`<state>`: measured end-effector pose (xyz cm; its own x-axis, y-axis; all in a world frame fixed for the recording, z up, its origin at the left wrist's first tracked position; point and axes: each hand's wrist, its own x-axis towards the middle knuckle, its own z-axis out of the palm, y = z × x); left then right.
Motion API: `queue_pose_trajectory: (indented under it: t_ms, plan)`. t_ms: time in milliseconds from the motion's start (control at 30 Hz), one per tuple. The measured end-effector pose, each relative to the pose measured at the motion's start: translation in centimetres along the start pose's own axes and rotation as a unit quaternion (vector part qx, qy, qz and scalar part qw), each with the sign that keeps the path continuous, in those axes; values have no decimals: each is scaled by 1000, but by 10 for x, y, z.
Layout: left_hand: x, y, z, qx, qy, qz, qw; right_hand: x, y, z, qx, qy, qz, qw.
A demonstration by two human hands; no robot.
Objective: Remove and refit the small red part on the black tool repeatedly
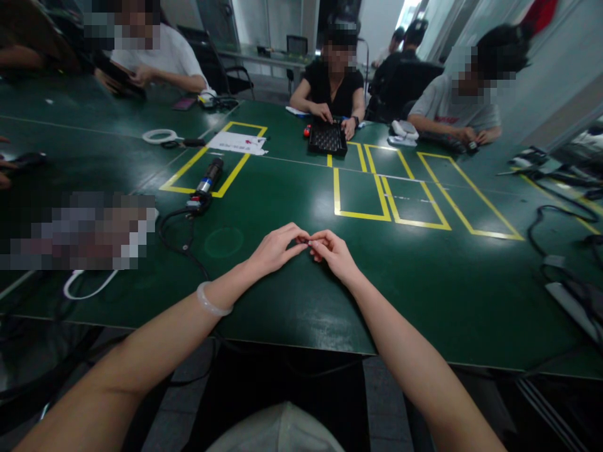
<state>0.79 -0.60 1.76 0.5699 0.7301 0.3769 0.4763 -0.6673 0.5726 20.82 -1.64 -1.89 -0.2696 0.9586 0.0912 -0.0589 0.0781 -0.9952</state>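
Note:
My left hand [276,249] and my right hand [332,251] meet fingertip to fingertip over the green table [424,282], a little above its near edge. Both pinch a tiny dark thing [309,242] between them; it is too small to name. A pale bangle [211,302] circles my left wrist. My forearms reach in from the bottom of the view.
A black cylindrical tool [208,178] with a cable lies inside a yellow taped box at left. Yellow taped rectangles [391,194] mark the middle. Across the table a person handles a black tray [328,138]. Other people sit around. Cables [560,251] trail at right.

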Motion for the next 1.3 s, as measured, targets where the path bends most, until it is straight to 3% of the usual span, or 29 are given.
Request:
queue_pose_trajectory:
  t_ms: [533,767,867,967,1033,1133,1233,1300]
  plan:
    - [2,-6,-1,-118,-19,-77,990,0,-3,-1,7,-19,21,1000]
    - [1,-6,0,-102,-30,-60,993,0,-4,-2,0,-20,22,1000]
    - [4,-12,-11,-51,-30,-51,997,0,-4,-3,-1,-17,15,1000]
    - [4,-33,-40,50,25,-81,995,0,-3,-3,7,-11,14,1000]
    - [0,-55,-65,144,93,-132,976,0,-2,-3,4,-13,13,1000]
    - [-16,-90,-102,276,176,-289,900,0,-2,-3,-1,-19,14,1000]
    - [-33,-116,-126,322,157,-441,823,0,-1,-3,1,-23,21,1000]
    - [-42,-128,-135,311,120,-502,798,0,-1,-3,-1,-22,25,999]
